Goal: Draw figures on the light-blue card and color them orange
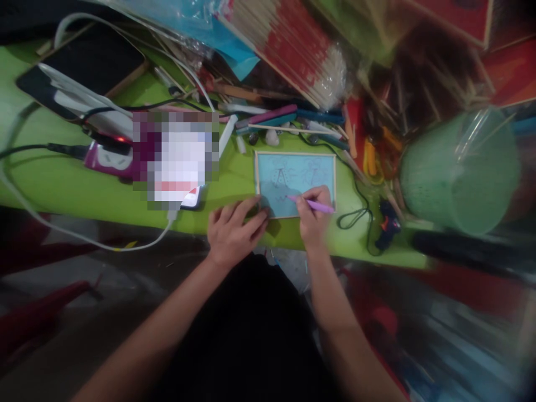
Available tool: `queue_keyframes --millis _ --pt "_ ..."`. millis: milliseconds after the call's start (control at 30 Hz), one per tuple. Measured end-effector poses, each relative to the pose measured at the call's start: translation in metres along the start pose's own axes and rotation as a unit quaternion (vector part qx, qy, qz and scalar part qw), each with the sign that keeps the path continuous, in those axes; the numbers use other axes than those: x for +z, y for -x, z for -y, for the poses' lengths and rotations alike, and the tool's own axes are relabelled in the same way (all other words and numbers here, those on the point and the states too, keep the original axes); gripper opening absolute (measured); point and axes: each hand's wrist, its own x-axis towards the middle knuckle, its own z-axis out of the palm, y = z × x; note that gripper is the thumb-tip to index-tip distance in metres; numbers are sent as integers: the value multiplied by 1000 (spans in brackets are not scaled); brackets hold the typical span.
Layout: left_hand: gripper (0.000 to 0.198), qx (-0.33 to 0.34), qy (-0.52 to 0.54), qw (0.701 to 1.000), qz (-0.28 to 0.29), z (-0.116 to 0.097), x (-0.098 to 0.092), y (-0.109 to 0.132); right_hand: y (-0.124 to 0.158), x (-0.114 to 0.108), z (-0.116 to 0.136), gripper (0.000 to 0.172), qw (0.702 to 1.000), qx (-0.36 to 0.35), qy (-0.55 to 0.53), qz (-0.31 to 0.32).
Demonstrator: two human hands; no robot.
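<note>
A small blue board [268,164] with a thin light wooden frame lies on the green table. Dark drawn marks, one like a letter A, show on its upper half. My right hand [314,220] pinches a purple pen [319,206], its tip at the middle of the board. At the board's lower left corner rests my left hand [234,229], fingers spread and fingertips at the frame. Whether the pen tip touches the surface I cannot tell.
Left of the board are a charging phone [192,197], partly blurred out, and a purple power strip [109,159]. A glue gun [387,226] and a green bucket [456,173] stand right. Pens, sticks and a bundle of red-tipped sticks [288,50] crowd the back.
</note>
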Motion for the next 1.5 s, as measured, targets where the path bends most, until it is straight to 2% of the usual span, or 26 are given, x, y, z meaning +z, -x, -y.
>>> queue_keyframes --millis 200,300,433,700,1367,1500 --pt "17 2 -7 1000 -2 1 -1 -1 0 0 -6 13 998 4 -54 -32" --pt "15 3 -6 1000 0 1 -1 0 1 -2 -8 13 996 22 -87 -23" --pt "16 1 -4 1000 6 0 0 1 2 -3 -4 13 998 31 -51 24" --pt "18 4 1 1000 -4 0 0 -1 2 -2 -1 13 997 30 -46 55" --pt "19 -23 24 999 32 1 2 5 0 -1 6 15 997 16 18 76" --pt "18 -7 13 1000 14 1 1 3 0 -2 6 16 996 15 16 82"
